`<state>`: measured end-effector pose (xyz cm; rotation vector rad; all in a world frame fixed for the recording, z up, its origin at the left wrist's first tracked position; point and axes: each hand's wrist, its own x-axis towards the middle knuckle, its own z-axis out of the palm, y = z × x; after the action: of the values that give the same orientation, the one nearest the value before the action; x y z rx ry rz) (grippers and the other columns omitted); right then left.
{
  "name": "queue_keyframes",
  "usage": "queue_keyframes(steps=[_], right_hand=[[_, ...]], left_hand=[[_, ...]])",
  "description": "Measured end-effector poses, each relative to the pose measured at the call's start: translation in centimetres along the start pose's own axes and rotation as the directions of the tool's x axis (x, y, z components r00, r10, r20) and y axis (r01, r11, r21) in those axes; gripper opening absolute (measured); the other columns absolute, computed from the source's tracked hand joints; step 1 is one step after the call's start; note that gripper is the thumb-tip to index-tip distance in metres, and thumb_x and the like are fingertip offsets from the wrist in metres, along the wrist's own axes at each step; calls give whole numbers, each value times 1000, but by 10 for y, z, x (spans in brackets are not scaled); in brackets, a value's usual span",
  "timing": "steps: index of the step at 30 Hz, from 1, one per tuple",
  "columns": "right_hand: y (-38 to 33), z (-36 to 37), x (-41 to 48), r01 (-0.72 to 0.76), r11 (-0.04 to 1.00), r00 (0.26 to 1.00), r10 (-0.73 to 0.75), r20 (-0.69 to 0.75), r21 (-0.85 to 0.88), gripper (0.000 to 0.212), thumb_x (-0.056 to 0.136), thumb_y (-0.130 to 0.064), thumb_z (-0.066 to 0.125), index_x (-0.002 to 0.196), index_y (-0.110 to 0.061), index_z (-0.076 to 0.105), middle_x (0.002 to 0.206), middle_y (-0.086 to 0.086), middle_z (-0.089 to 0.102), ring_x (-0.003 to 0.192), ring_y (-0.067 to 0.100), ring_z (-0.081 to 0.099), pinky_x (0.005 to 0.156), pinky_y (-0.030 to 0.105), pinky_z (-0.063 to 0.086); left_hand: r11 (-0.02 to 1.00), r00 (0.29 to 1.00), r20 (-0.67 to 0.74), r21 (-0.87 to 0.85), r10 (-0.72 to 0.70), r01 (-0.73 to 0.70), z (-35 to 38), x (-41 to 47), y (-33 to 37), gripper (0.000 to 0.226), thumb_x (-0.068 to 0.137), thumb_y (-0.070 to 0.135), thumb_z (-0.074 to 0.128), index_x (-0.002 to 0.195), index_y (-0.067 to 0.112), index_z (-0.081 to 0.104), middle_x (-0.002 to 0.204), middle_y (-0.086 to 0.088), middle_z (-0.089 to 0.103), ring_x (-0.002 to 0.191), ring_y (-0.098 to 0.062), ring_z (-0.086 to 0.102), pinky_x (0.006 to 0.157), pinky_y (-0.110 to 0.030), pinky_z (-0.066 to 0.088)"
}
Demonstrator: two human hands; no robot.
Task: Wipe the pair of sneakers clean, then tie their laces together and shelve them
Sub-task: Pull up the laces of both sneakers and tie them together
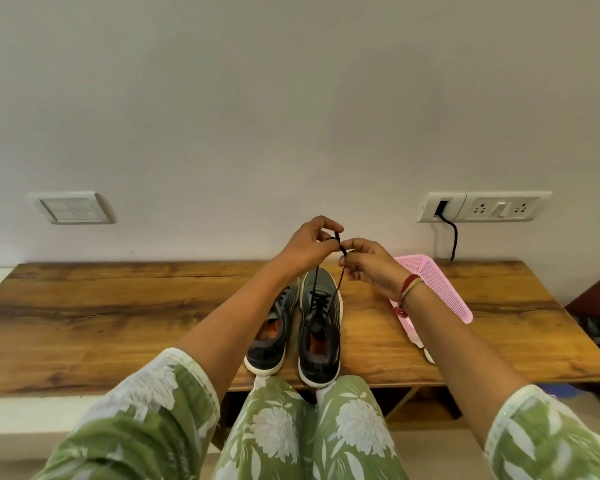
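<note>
Right sneaker and left sneaker: dark uppers, white soles, orange insoles. They stand side by side near the front edge of the desk, toes toward the wall. The left forearm partly hides the left one. Black lace runs taut from the right sneaker up to both hands, raised above the toes. Left hand is curled, thumb and fingertips pinching the lace top. Right hand, just beside it, is curled too and pinches the same lace slightly lower. Pink basket sits on the desk right of the sneakers. Socket plate with black cable is on the wall.
</note>
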<state>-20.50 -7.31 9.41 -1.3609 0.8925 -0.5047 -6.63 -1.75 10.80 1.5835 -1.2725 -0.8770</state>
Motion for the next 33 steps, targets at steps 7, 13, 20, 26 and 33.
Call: queue_keyframes(steps=[7,13,20,26,33], right_hand=[[-34,-1,-7,193,969,981,-189,-39,156,28,89,11,45,105,-7,58,75,10,60,62,14,57,58,22,52],[-49,-2,-16,250,964,968,-247,-46,87,33,89,8,50,118,-5,56,84,11,61,69,15,58,63,23,54],[-55,-2,-19,268,961,963,-267,-27,65,29,90,4,52,115,-7,58,82,9,60,67,12,57,64,24,54],[-72,-2,-20,394,911,919,-392,-38,119,23,90,3,53,109,-8,61,83,6,59,67,9,56,60,21,50],[-62,-18,-12,378,915,926,-372,-68,138,23,93,-4,51,109,-18,59,92,7,56,69,13,56,58,23,50]], left_hand=[[1000,1000,-23,-17,10,-10,-2,2,30,46,88,6,56,130,14,40,80,-4,54,67,-13,51,60,-26,45],[986,998,9,-153,-69,70,-13,-3,42,58,89,10,61,138,15,32,93,-9,54,78,-14,55,68,-23,48],[982,973,160,-69,-164,177,-25,-7,42,27,86,4,64,113,0,62,69,-4,48,59,-9,43,56,-19,42],[991,972,194,0,-131,134,-17,-7,50,11,94,19,58,92,12,66,63,3,35,50,-8,31,46,-20,27],[998,975,214,32,-53,47,-18,-2,58,36,103,32,38,72,15,45,60,3,27,47,-9,22,42,-19,19]])
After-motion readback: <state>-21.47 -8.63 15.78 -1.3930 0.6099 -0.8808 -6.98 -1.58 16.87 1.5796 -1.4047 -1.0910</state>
